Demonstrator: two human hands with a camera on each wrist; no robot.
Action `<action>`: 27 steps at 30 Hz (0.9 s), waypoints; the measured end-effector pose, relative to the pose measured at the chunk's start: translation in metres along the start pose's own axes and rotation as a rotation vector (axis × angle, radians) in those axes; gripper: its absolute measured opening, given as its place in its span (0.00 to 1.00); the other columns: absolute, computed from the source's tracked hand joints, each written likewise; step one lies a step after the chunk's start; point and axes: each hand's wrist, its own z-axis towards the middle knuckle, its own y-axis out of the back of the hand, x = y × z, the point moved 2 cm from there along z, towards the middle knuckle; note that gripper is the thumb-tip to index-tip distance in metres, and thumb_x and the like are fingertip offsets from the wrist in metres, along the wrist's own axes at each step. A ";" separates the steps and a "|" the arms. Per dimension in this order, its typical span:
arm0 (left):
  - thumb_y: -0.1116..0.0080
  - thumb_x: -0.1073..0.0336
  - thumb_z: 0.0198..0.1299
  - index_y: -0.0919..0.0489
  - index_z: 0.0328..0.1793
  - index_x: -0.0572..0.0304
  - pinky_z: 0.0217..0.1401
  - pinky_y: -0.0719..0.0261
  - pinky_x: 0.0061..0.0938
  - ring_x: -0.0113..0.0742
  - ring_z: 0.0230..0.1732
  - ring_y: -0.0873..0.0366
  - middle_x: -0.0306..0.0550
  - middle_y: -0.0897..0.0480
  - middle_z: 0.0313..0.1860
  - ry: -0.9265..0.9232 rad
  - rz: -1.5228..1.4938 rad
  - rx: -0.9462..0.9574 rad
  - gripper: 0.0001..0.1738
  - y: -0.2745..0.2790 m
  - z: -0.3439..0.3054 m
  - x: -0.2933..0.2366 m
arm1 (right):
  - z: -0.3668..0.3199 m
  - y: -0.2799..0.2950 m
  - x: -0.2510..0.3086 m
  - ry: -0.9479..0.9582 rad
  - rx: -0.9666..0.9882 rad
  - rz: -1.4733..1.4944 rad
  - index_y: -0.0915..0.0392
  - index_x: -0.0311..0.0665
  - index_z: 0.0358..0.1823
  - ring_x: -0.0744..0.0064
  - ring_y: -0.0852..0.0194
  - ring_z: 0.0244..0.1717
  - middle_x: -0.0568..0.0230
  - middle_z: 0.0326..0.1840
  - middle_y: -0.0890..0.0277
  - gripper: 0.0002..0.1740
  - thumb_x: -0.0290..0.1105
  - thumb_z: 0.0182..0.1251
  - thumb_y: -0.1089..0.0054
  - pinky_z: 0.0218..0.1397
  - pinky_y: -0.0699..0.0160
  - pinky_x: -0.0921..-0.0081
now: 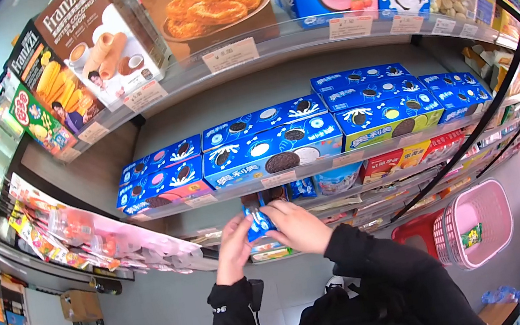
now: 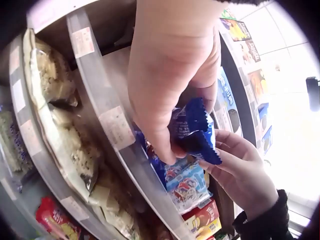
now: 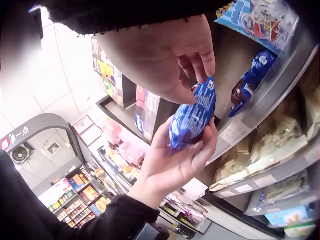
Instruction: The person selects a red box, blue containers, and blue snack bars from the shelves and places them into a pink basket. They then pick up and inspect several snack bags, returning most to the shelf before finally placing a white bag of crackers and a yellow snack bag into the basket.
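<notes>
A small blue snack packet [image 1: 258, 222] is held between both hands in front of the shelf edge. The left hand [image 1: 233, 248] grips one side of it, and the right hand [image 1: 300, 225] pinches the other side. In the left wrist view the packet [image 2: 194, 131] shows crimped, jagged ends, with the left hand [image 2: 172, 65] around it and the right hand [image 2: 242, 172] at its lower end. The right wrist view shows the packet [image 3: 194, 116] lying across the fingers of the left hand [image 3: 175, 162], while the right hand [image 3: 160, 60] pinches its upper end.
Blue cookie boxes [image 1: 272, 150] are stacked on the shelf above the hands. Another blue packet [image 3: 252, 80] lies on the lower shelf, near bagged snacks [image 2: 75, 145]. Pink baskets [image 1: 477, 223] stand on the floor at the right. Bagged goods [image 1: 91, 233] hang at the left.
</notes>
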 end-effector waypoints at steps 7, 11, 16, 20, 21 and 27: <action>0.50 0.73 0.52 0.32 0.45 0.61 0.39 0.25 0.28 0.32 0.37 0.27 0.44 0.27 0.37 0.061 0.266 -0.111 0.13 0.027 0.063 -0.019 | 0.030 -0.032 -0.035 -0.076 -0.137 -0.200 0.41 0.28 0.51 0.48 0.44 0.53 0.42 0.49 0.39 0.26 0.26 0.46 0.51 0.56 0.47 0.60; 0.50 0.73 0.52 0.31 0.42 0.57 0.37 0.25 0.25 0.28 0.35 0.27 0.41 0.26 0.34 0.208 0.316 -0.075 0.10 0.082 0.110 -0.001 | 0.033 -0.040 -0.042 -0.264 -0.072 -0.225 0.38 0.31 0.51 0.52 0.50 0.60 0.48 0.54 0.41 0.25 0.25 0.46 0.57 0.63 0.60 0.57; 0.49 0.69 0.52 0.28 0.37 0.56 0.29 0.28 0.18 0.24 0.30 0.28 0.38 0.26 0.27 0.230 0.739 -0.132 0.06 0.063 0.104 -0.012 | 0.027 -0.048 -0.045 -0.315 -0.101 -0.258 0.38 0.37 0.53 0.55 0.53 0.61 0.55 0.55 0.41 0.26 0.26 0.47 0.56 0.61 0.59 0.52; 0.48 0.66 0.51 0.27 0.39 0.58 0.30 0.29 0.19 0.24 0.29 0.29 0.38 0.26 0.29 0.135 0.854 -0.066 0.09 0.055 0.094 -0.016 | 0.021 -0.049 -0.043 -0.299 -0.007 -0.281 0.35 0.36 0.49 0.53 0.55 0.61 0.56 0.53 0.40 0.23 0.27 0.47 0.54 0.58 0.53 0.49; 0.48 0.68 0.51 0.28 0.40 0.60 0.28 0.30 0.18 0.25 0.29 0.29 0.38 0.26 0.29 0.038 0.899 -0.121 0.09 0.054 0.091 -0.017 | 0.018 -0.048 -0.042 -0.252 -0.028 -0.273 0.34 0.35 0.46 0.53 0.54 0.60 0.56 0.52 0.40 0.21 0.26 0.45 0.53 0.57 0.53 0.49; 0.52 0.70 0.53 0.30 0.43 0.67 0.35 0.32 0.17 0.26 0.32 0.30 0.43 0.26 0.34 -0.552 0.868 -0.328 0.12 0.021 0.034 -0.012 | -0.032 -0.019 -0.032 -0.041 -0.071 -0.107 0.31 0.33 0.34 0.55 0.44 0.53 0.53 0.46 0.37 0.14 0.26 0.41 0.48 0.53 0.41 0.66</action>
